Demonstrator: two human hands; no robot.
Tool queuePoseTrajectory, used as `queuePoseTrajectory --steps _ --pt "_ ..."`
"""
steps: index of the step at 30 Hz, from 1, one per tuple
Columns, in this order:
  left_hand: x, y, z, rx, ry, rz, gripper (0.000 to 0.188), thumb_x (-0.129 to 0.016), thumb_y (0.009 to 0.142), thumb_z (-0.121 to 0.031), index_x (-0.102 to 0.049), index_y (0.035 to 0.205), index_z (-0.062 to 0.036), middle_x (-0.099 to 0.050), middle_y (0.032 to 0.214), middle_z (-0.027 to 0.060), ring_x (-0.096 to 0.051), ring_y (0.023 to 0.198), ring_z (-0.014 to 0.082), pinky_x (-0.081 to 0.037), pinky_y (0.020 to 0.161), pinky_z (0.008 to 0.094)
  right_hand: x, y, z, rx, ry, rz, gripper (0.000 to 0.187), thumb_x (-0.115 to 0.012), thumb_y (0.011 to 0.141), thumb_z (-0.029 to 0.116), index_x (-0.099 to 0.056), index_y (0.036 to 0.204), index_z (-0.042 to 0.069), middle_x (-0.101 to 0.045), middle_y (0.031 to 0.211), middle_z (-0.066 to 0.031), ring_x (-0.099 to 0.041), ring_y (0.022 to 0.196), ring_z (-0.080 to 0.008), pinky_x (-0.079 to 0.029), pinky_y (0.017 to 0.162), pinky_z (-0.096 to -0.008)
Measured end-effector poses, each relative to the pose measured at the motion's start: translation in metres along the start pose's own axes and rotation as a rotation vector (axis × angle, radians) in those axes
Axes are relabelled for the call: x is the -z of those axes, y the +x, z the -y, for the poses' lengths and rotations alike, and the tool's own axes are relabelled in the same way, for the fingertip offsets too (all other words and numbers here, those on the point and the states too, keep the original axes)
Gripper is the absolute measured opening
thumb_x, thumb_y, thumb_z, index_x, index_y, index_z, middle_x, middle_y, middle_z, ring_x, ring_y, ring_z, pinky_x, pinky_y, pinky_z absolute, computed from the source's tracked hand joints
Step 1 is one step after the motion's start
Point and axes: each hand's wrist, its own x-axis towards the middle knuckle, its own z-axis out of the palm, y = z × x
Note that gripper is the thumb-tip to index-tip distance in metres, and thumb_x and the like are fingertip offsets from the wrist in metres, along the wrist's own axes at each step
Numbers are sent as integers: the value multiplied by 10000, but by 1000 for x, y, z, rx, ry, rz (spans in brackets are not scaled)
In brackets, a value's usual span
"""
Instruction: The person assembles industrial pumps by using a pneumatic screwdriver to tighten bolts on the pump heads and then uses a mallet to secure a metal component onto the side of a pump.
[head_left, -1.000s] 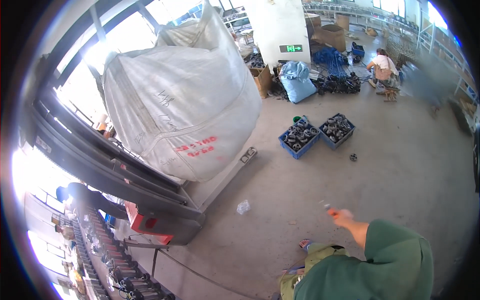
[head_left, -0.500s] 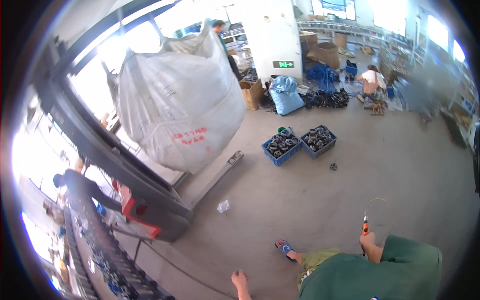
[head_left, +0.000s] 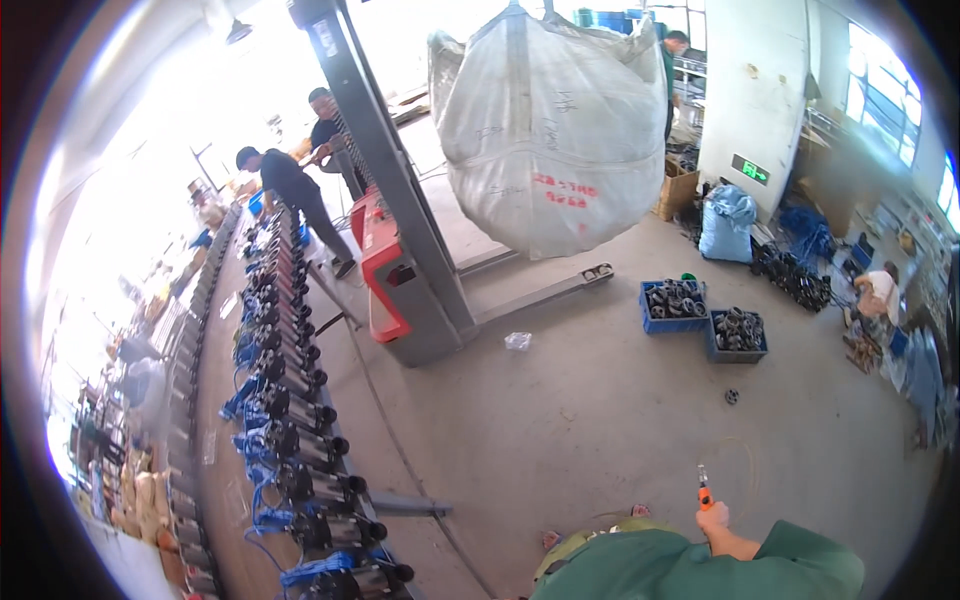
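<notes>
My right hand (head_left: 714, 518) is closed round the orange handle of a slim tool (head_left: 705, 496) with a pale metallic tip, held upward over the floor in front of me. Its exact kind I cannot make out. A thin yellowish line (head_left: 757, 470) loops faintly beside it; whether it joins the tool does not show. My left hand is out of view. To my left stretches a long workbench (head_left: 222, 400) with a row of black cylindrical parts (head_left: 318, 485) and blue cables (head_left: 265, 440).
A grey and red lift truck (head_left: 425, 300) stands ahead with a big white bulk bag (head_left: 550, 150). Two blue crates (head_left: 672, 324) (head_left: 738, 355) of dark ring-shaped parts sit on the floor, a loose part (head_left: 732, 397) nearby. Co-workers (head_left: 295, 190) stand by the bench; another (head_left: 880, 292) crouches far right.
My view has swung left, so the bag, truck and crates sit farther right and the workbench shows fully. My left hand has left the picture. My right hand still grips the orange-handled tool.
</notes>
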Motion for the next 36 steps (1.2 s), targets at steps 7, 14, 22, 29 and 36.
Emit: queuePoseTrajectory --steps 7,14,22,29,36 --pt "-17 23 3 -476 997 -71 195 -650 904 -153 -674 867 37 -703 797 158 -693 647 313 -531 502 436 0 42 60 314 -130 166 302 -711 721 207 -746 963 30 -731 1003 -218 -701 994 -390 -570 868 -445" --pt "-152 -50 -157 -747 -77 -113 377 -657 929 -289 -684 1081 55 -732 904 171 -691 647 191 -556 576 340 16 64 64 409 -206 236 277 -716 718 204 -754 940 43 -735 1003 -203 -708 987 -370 -573 865 -434" --pt "-154 -91 -119 -670 68 -143 395 -686 889 -349 -717 970 36 -731 811 134 -684 638 196 -540 544 339 3 72 32 363 -236 287 291 -732 699 174 -748 950 26 -737 1012 -203 -712 992 -363 -575 861 -420" --pt "-84 -67 3 -93 107 -187 303 -674 875 -266 -716 939 27 -733 805 131 -700 632 248 -553 550 358 -14 68 -2 195 -150 232 277 -717 710 147 -742 950 13 -734 1009 -217 -712 1001 -370 -573 867 -431" --pt "-67 -58 -8 -212 -32 -199 316 -636 894 -251 -706 1022 29 -735 831 130 -704 658 240 -559 581 364 -18 51 -20 120 -101 227 280 -703 722 132 -739 972 10 -731 1015 -222 -705 1022 -385 -565 884 -453"
